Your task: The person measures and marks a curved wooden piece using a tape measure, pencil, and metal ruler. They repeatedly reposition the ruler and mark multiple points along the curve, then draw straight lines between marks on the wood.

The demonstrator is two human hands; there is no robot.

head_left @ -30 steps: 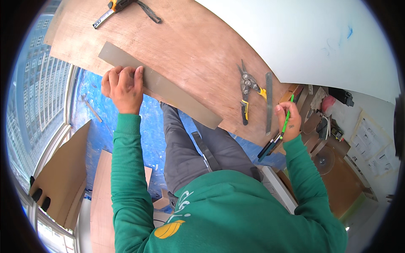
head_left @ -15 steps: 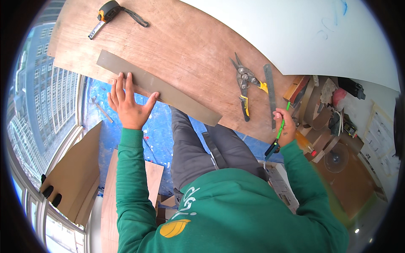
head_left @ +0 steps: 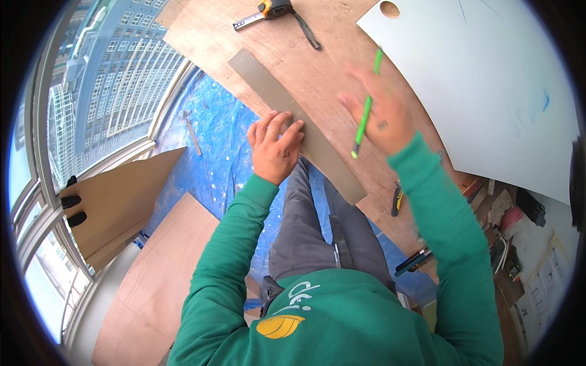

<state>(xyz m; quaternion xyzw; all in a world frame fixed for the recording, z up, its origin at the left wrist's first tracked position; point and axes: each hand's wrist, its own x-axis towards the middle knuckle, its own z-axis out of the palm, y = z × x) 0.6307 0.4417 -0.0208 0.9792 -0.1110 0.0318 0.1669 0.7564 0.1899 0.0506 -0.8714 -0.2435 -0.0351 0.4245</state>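
Note:
A flat grey-brown strip (head_left: 326, 165) lies slantwise along the near edge of the plywood worktop (head_left: 332, 73). My left hand (head_left: 274, 149) is closed at the strip's near edge, its fingers bent onto the top face. Over the worktop, right of the strip, my right hand (head_left: 387, 116) is blurred by motion. It holds a green pencil (head_left: 364, 122) that slants across the fingers. Beyond the strip lies a black and yellow tape measure (head_left: 276, 8) with a short length of blade out. Snips (head_left: 397, 200) show only a yellow-black handle beside my right sleeve, which hides the rest.
A white panel (head_left: 482, 79) with a round hole covers the right side. Blue sheeting (head_left: 223, 146) lies on the floor. At left are a brown board (head_left: 131, 201), a plywood piece (head_left: 165, 280) and a window (head_left: 122, 73). Assorted scraps (head_left: 503, 213) crowd the right.
My right hand has moved up and forward over the worktop with the pencil. My left hand's spread fingers have bent onto the strip. The view has shifted, moving the scene rightward.

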